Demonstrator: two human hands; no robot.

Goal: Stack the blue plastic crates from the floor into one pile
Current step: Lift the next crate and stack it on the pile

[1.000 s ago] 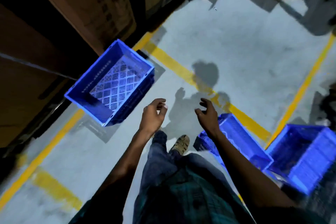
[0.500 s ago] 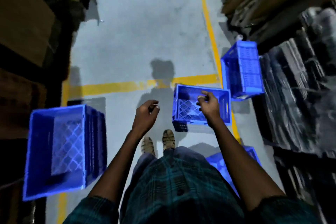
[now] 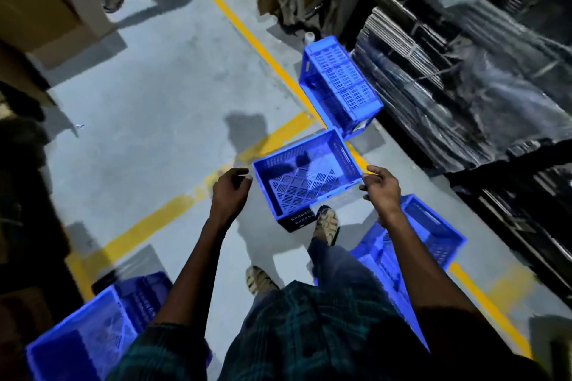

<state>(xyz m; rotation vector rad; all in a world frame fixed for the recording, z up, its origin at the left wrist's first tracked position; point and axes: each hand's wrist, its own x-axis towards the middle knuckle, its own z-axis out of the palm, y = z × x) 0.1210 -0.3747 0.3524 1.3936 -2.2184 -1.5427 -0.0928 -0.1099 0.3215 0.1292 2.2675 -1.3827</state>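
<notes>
**Entry: reaching for the middle crate, nothing in hand**

Head view (the only view).

- Item 1, middle crate: blue, open side up, standing on the grey floor just ahead of my leading foot, across the yellow floor line. Empty; slotted base visible. Long axis runs from lower left to upper right in the picture, one short end toward my foot, the other toward the far crate.
- Item 2, far crate: blue, tipped on its side against the wrapped stock, opening turned toward the aisle, just beyond item 1.
- Item 3, right crate: blue, on the floor under my right forearm, partly hidden.
- Item 4, rear crate: blue, at lower left behind me; whether it is one crate or two nested I cannot tell.
- My left hand: fingers loosely curled, holding nothing, just beside the left rim of item 1, not touching.
- My right hand: fingers apart, holding nothing, beside the right corner of item 1; contact cannot be told.

Step, as I judge it: approach to pick up item 1; no pile is visible from here. The next move calls for bending lower, taking both long rims, lifting level, and turning the long axis to match the receiving crate so it seats.
</notes>
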